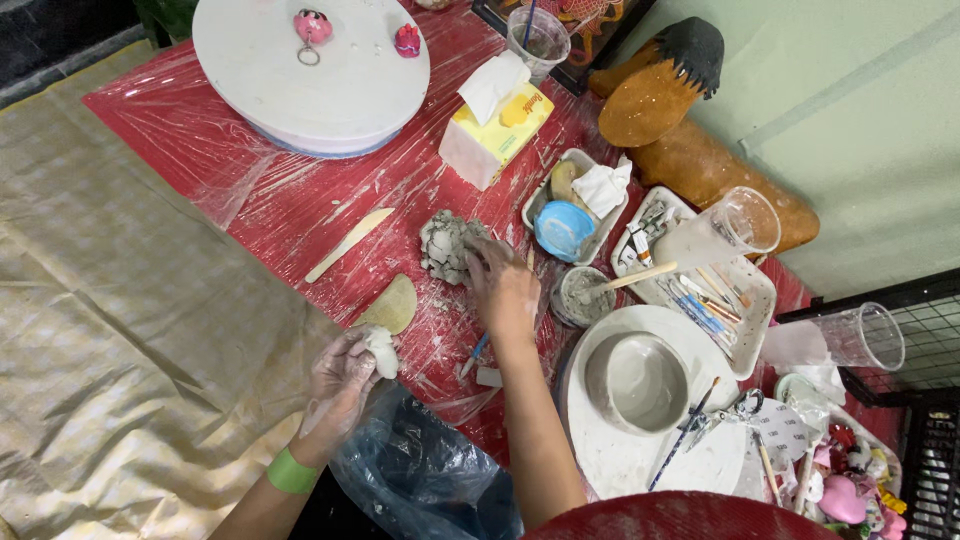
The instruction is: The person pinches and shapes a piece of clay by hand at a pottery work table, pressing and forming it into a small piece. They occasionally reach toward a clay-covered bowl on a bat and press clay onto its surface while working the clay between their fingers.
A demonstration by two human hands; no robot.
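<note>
My left hand (340, 385), coated in pale clay with a green wristband, is closed around a small whitish lump of clay (381, 350) above a blue plastic bag (420, 470). My right hand (503, 288) reaches forward across the red plastic-covered table (260, 190) and its fingers touch a grey clump of torn clay (447, 245). A grey clay bowl (636, 382) sits on a white turntable (610, 450) to the right of my right forearm.
A wooden knife (349, 243) and a tan rib tool (392, 304) lie left of the clay. A yellow tissue box (497, 122), a large white round board (310, 75), trays of tools and paint tubes (690, 270), a slip cup (582, 295) and clear cups (860, 338) crowd the table.
</note>
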